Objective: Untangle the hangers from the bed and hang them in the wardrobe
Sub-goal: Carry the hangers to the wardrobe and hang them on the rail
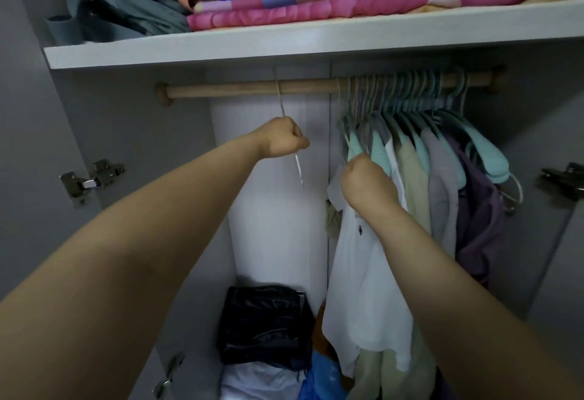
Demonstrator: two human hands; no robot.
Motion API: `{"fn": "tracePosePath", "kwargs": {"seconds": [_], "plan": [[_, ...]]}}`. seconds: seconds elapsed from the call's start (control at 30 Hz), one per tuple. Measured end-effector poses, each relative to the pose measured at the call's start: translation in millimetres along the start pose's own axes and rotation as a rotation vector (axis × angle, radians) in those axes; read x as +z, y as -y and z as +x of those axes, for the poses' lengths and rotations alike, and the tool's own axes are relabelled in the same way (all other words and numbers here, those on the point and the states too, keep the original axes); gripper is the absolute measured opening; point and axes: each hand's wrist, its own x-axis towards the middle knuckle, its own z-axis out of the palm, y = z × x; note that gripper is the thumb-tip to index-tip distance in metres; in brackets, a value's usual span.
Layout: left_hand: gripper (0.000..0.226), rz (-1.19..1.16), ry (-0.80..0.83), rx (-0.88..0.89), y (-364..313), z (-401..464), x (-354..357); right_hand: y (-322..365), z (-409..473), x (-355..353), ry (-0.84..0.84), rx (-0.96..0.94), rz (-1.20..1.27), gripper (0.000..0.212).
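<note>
Hangers are going onto the wooden rail (240,88) inside the wardrobe, so the hanging step is in hand. The left hand (282,137) is curled tight round a thin pale hanger (298,167), seen edge-on, whose hook (278,90) is over the bare left stretch of the rail. Its lower end pokes out below the fist. The right hand (366,183) is curled too, pinching another pale hanger (346,140) at the left end of the packed row of hangers (410,93). That one's hook seems to sit on the rail at the row's left edge, though the thin wire is hard to follow. Shirts (414,178) on teal hangers fill the right half of the rail, and a white shirt (357,273) hangs just under the right wrist.

Both hangers look hooked, so the next move probably calls for letting go gently, perhaps after sliding the left one toward the row. Neither the bed nor any remaining tangle is in view, so how many are left I cannot tell.
</note>
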Motion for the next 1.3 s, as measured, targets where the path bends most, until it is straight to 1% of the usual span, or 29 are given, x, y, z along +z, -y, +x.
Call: {"fn": "tracePosePath", "kwargs": {"seconds": [0.03, 0.1, 0.2, 0.27, 0.3, 0.37, 0.4, 0.47, 0.5, 0.57, 0.6, 0.67, 0.73, 0.77, 0.8, 0.83, 0.87, 0.93, 1.0, 1.07, 1.17, 1.23, 1.3], "plan": [[0.043, -0.045, 0.022, -0.004, -4, 2, 1, -1, -1, -1, -0.002, 0.002, 0.036, 0.021], [0.044, -0.048, 0.065, 0.017, -16, 3, 9, -3, -3, -6, -0.007, -0.004, 0.118, 0.022], [0.04, 0.085, 0.127, 0.118, -35, 4, 28, 1, -10, -9, -0.001, 0.031, 0.188, 0.037], [0.039, 0.192, 0.16, 0.227, -44, 5, 38, 4, -13, -4, 0.016, 0.045, 0.246, 0.048], [0.039, 0.233, 0.152, 0.281, -46, 5, 41, 4, -14, 1, 0.029, 0.054, 0.29, 0.052], [0.035, 0.241, 0.093, 0.351, -45, 1, 44, -1, -14, 9, 0.02, 0.026, 0.348, 0.058], [0.03, 0.232, 0.058, 0.378, -42, -1, 47, -4, -15, 13, 0.014, -0.003, 0.339, 0.056], [0.016, 0.181, -0.025, 0.421, -31, -7, 56, -8, -23, 16, -0.012, -0.074, 0.273, 0.042], [0.011, 0.129, -0.072, 0.419, -25, -11, 62, -13, -27, 19, -0.053, -0.122, 0.194, 0.037], [0.018, 0.003, -0.145, 0.367, -18, -22, 77, -18, -37, 26, -0.227, -0.188, 0.005, 0.037], [0.022, -0.051, -0.172, 0.338, -15, -29, 83, -17, -42, 29, -0.324, -0.218, -0.03, 0.039], [0.027, -0.105, -0.205, 0.283, -12, -45, 90, -13, -48, 35, -0.457, -0.322, 0.008, 0.036], [0.026, -0.153, -0.196, 0.178, -7, -64, 88, -8, -55, 43, -0.475, -0.491, 0.091, 0.025], [0.025, -0.194, -0.192, 0.097, -4, -75, 87, -4, -59, 46, -0.439, -0.586, 0.123, 0.021], [0.024, -0.236, -0.191, 0.001, 0, -88, 85, 0, -64, 50, -0.363, -0.663, 0.139, 0.019], [0.023, -0.265, -0.191, -0.092, 6, -104, 85, 3, -69, 56, -0.247, -0.714, 0.15, 0.018], [0.021, -0.268, -0.186, -0.179, 14, -121, 87, 7, -74, 63, -0.096, -0.733, 0.165, 0.017], [0.017, -0.25, -0.17, -0.346, 32, -164, 98, 13, -86, 81, 0.24, -0.712, 0.223, 0.016], [0.018, -0.278, -0.194, -0.522, 49, -220, 115, 21, -106, 103, 0.527, -0.676, 0.261, 0.015], [0.013, -0.303, -0.25, -0.715, 61, -286, 130, 33, -139, 127, 0.771, -0.667, 0.259, 0.014], [0.003, -0.295, -0.342, -0.975, 64, -393, 145, 50, -212, 161, 1.103, -0.732, 0.238, 0.013], [0.002, -0.295, -0.43, -1.128, 55, -468, 150, 61, -271, 176, 1.281, -0.806, 0.202, 0.015], [0.01, -0.325, -0.553, -1.27, 37, -540, 155, 68, -331, 178, 1.44, -0.844, 0.187, 0.015]]}}
